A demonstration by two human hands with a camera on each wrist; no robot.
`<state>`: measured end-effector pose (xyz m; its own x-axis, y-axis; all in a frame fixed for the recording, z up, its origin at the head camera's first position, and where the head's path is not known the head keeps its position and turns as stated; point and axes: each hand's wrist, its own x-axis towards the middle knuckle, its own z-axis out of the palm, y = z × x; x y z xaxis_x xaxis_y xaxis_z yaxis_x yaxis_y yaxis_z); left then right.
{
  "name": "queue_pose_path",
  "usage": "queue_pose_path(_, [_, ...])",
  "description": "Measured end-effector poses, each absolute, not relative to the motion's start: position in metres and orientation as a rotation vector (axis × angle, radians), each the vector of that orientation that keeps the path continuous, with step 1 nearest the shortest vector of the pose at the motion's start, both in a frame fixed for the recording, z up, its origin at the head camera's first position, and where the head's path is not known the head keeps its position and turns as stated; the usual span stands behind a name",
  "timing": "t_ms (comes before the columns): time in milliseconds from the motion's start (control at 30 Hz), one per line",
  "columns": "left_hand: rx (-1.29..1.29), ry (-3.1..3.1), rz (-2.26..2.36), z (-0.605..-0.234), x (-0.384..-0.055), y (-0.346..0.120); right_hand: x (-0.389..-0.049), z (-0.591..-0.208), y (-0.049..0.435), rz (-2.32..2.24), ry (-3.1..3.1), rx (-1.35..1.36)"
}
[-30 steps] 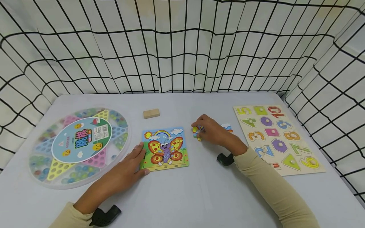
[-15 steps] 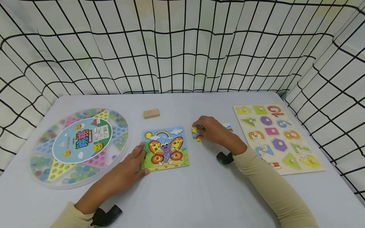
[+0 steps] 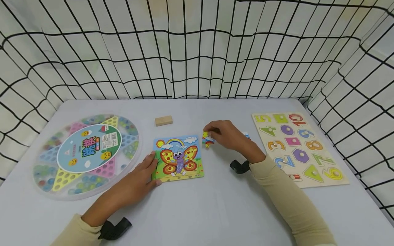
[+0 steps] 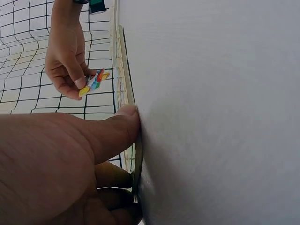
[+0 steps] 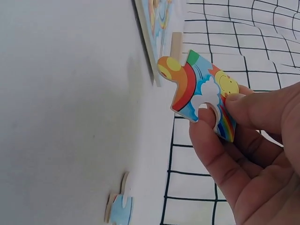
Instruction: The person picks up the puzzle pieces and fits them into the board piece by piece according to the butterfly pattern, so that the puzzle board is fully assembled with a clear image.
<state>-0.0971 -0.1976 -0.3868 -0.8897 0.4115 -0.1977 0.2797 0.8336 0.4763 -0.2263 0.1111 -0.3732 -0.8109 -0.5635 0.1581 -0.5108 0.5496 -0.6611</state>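
My right hand (image 3: 227,135) pinches a jigsaw piece (image 5: 201,86) between thumb and fingers. The piece shows a sun, a cloud and part of a rainbow, and hangs just right of the butterfly puzzle board (image 3: 178,159). That board lies flat on the table, its picture whole, with a rainbow above the butterfly. My left hand (image 3: 138,181) holds the board at its near left corner, fingers along the left side and thumb at the front edge. Another jigsaw piece (image 5: 122,209), light blue, lies on the table, mostly hidden by my right hand in the head view.
A round, clear-lidded marble board game (image 3: 89,150) lies to the left. Behind the butterfly board sits a small wooden block (image 3: 163,120). A number-and-shape peg board (image 3: 300,148) is on the right. Black wire mesh (image 3: 191,58) surrounds the far side of the white table (image 3: 197,212).
My right hand has lifted the jigsaw piece and carried it slightly left and away from me, toward the butterfly board. The left hand stays at the board's corner.
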Motion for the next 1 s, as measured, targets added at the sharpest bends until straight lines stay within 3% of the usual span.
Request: queue_pose_path(1000, [0.524, 2.729, 0.637, -0.386, -0.098, -0.2, -0.238, -0.373, 0.062, -1.147, 2.542, -1.121])
